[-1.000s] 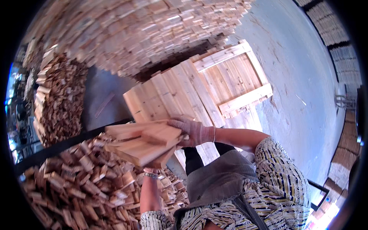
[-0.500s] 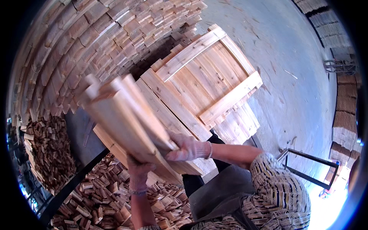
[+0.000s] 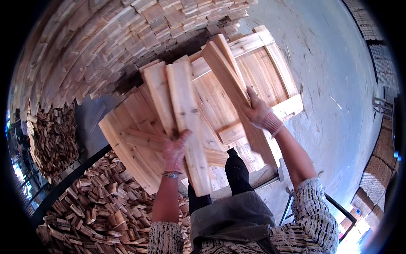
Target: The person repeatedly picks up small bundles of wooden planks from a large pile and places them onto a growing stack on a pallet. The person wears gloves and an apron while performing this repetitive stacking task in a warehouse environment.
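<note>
My left hand, in a light knitted glove, is closed round two narrow planks, a knotty plank and a second plank beside it. My gloved right hand grips another pair of planks, held tilted away to the right of the first pair. Beneath the planks lies a slatted wooden panel with a slanting crosspiece. Behind the right-hand planks is another slatted panel with raised end battens. The fingers of both hands are partly hidden by the wood.
A tall stack of boards rises at the far left. Loose wood offcuts fill the lower left, behind a dark bar. A black metal frame stands at lower right. Bundled stacks line the right wall.
The planks were held together in a bundle at the left; now they are split between my hands. My right hand has moved right and away with its pair.
</note>
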`<state>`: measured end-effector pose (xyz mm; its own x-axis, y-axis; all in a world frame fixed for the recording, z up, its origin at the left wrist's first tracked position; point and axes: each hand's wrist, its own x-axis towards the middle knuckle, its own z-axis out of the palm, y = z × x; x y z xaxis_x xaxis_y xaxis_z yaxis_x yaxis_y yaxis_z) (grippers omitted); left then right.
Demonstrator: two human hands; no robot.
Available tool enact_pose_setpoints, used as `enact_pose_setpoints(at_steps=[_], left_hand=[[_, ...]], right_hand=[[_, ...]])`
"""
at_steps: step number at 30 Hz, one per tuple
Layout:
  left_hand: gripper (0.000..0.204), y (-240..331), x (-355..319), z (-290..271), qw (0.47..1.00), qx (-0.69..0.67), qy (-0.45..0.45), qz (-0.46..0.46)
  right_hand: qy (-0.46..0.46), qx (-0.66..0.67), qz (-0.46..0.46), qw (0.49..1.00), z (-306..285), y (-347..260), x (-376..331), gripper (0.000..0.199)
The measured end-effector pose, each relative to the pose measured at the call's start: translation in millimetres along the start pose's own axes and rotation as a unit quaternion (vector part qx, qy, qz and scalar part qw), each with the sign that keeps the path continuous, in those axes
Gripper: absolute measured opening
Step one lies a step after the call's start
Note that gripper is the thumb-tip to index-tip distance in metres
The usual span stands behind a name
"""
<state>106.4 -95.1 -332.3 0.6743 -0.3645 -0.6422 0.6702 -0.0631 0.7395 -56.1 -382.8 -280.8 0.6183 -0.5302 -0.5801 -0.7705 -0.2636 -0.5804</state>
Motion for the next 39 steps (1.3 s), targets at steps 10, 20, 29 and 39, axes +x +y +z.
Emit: enact_pose_setpoints(at_steps=[10,20,29,39], left_hand=[[0.076,-20.3,23.6,-56.8,0.965,0.177,0.192,-0.008],[0.081,-36.2,-8.8,-90.1,0.975,0.017,0.216,0.055],[0.066,-5.0,-9.8,-64.3,0.946,0.138,0.277,-0.095],[0.077,-25.3,-0.9,-102.0,0.907,0.231,0.297,-0.187]], right_hand=[[0.171,-0.172,0.033,0.969,45.8,29.9,59.9,0.087],[0.110,-0.209,0.100,0.966,40.8,7.0,53.1,0.096],[0.150,-0.156,-0.031,0.976,169.5,-19.7,40.5,0.087],[0.099,-0.196,0.067,0.973,122.6,-7.3,47.6,0.086]])
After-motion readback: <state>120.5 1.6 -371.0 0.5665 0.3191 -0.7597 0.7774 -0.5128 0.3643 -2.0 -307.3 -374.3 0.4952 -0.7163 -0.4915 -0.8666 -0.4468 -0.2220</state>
